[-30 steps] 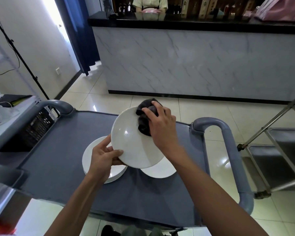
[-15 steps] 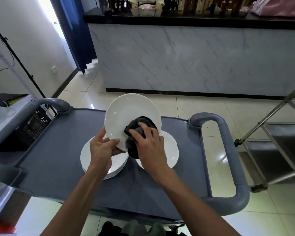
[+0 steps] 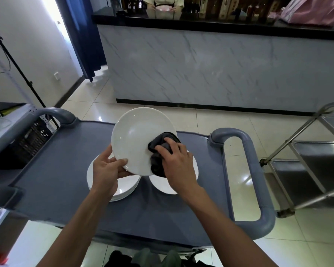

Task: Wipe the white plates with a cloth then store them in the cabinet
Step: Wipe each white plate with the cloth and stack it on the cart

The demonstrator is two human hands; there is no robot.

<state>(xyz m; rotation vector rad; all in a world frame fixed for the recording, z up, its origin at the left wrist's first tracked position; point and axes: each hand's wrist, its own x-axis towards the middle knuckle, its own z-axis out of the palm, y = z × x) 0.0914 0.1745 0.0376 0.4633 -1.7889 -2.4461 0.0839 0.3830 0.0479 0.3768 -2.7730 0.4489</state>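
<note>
A white plate (image 3: pixel 137 137) is tilted up above the grey cart (image 3: pixel 52 170). My left hand (image 3: pixel 106 170) grips its lower left rim, thumb on the face. My right hand (image 3: pixel 176 164) holds a dark bunched cloth (image 3: pixel 157 151) and presses it against the plate's lower right part. Under my left hand lies a stack of white plates (image 3: pixel 123 189) on the cart top. One more white plate (image 3: pixel 162 185) lies flat to the right of the stack, partly hidden by my right hand and wrist.
The cart has looped grey handles at the left (image 3: pixel 54 114) and right (image 3: pixel 256 170). A steel trolley (image 3: pixel 307 166) stands at the right. A marble-fronted counter (image 3: pixel 220 66) with a person behind it lies ahead across tiled floor. A black crate (image 3: pixel 33 139) sits at the left.
The plate was tipped up to face me and held higher. My right hand slid the cloth from the plate's upper edge down to its lower right part.
</note>
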